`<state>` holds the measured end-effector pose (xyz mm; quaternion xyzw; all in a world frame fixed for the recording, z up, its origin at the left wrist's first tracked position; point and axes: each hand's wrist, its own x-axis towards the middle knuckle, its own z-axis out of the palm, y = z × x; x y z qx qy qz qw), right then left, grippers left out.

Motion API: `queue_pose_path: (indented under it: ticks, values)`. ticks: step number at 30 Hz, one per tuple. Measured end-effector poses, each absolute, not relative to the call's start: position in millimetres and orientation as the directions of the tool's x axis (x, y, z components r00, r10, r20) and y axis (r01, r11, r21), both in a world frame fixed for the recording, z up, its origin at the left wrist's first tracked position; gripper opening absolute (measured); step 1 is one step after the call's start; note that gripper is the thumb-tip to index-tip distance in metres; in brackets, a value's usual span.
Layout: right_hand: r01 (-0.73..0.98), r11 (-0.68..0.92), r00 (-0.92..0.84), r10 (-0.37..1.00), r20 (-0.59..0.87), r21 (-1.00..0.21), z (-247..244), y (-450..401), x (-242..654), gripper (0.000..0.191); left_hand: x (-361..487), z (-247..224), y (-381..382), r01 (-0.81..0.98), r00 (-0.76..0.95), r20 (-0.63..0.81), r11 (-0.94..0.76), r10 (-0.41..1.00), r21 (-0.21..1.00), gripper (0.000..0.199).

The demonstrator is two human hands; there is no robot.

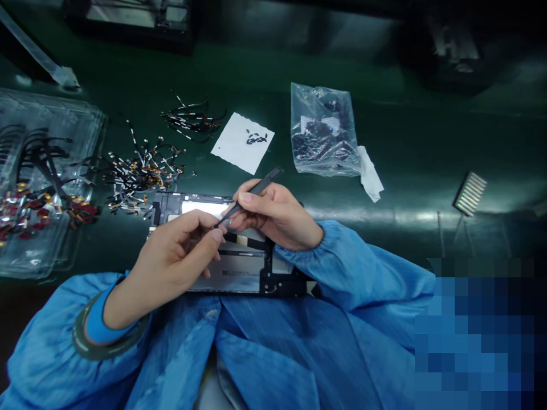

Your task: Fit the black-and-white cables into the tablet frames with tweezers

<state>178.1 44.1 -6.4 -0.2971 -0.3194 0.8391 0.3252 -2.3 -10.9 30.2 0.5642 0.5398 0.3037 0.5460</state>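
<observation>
My right hand [277, 213] is closed around black tweezers [255, 191], their tips pointing down and left. The tips meet the fingertips of my left hand [179, 250], whose thumb and forefinger are pinched together; whatever they hold is too small to make out. Beneath both hands lies a flat device frame [239, 273] with a silvery panel, a black border and a black strip with a tan patch. My hands cover part of its upper middle.
Left: clear trays [55, 259] with flex cables and a loose cable pile [141, 173]. Beyond the frame: more cables [190, 119], white paper [239, 145] with small black pieces, a plastic bag [325, 134] and a crumpled white scrap [371, 176]. Right: a ridged metallic object [470, 194].
</observation>
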Motion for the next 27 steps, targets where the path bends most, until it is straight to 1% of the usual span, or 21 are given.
queue_pose_path:
  ticks: [3,10,16,21,27]
  values:
    - [-0.347,-0.577,-0.599,0.743,-0.299,-0.739,-5.9,43.8,177.4,0.033,-2.1,29.3,-9.9,0.261,0.214,-0.242,0.184,0.946,0.948,0.012]
    - [-0.332,-0.56,-0.569,0.761,-0.313,-0.759,-5.4,42.0,175.7,0.034,-1.3,32.2,-8.5,0.241,0.208,-0.285,0.233,0.936,0.942,0.011]
    - [-0.337,-0.545,-0.573,0.766,-0.292,-0.768,-6.5,41.9,176.2,0.032,-4.2,24.9,-11.7,0.206,0.215,-0.256,0.212,0.942,0.955,0.009]
    - [-0.314,-0.538,-0.571,0.765,-0.297,-0.782,-5.9,41.8,176.5,0.034,-4.8,22.6,-13.5,0.218,0.22,-0.258,0.21,0.941,0.953,0.01]
    - [-0.306,-0.549,-0.577,0.757,-0.307,-0.778,-5.5,42.0,176.7,0.035,-0.1,30.6,-10.1,0.249,0.212,-0.274,0.219,0.938,0.943,0.009]
